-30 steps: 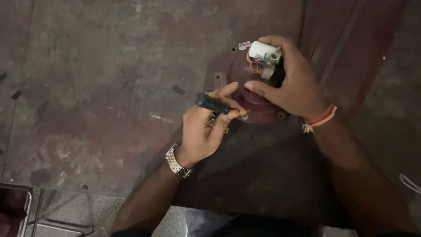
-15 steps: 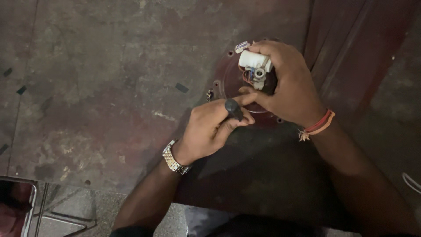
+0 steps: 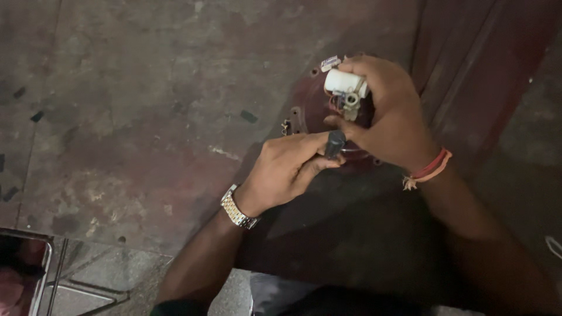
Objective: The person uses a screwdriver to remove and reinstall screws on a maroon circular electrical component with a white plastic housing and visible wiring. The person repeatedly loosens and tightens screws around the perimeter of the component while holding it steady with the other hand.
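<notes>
Screwdriver handle (image 3: 335,144), black and cylindrical, sits in the left hand (image 3: 288,169); the fingers are curled tight around it, so this grip is closed on the tool. Only the butt end of the handle shows above the fist, and the shaft and tip are hidden behind the hands. The handle end lies just beside the thumb of the right hand (image 3: 389,117).

Right hand grip is closed on a white cylindrical component (image 3: 344,82), held from above between thumb and fingers. Thin wires and a small metal fitting (image 3: 351,102) hang directly below the white body.

Both hands work over a round dark red metal housing (image 3: 307,108), which has small holes along its rim. The housing rests on a worn, stained concrete floor (image 3: 134,117).

A metal-link wristwatch (image 3: 237,209) sits on the left wrist. An orange cord bracelet (image 3: 432,168) circles the right wrist. A metal-framed object (image 3: 41,275) occupies the lower left corner of the view, well apart from the hands.
</notes>
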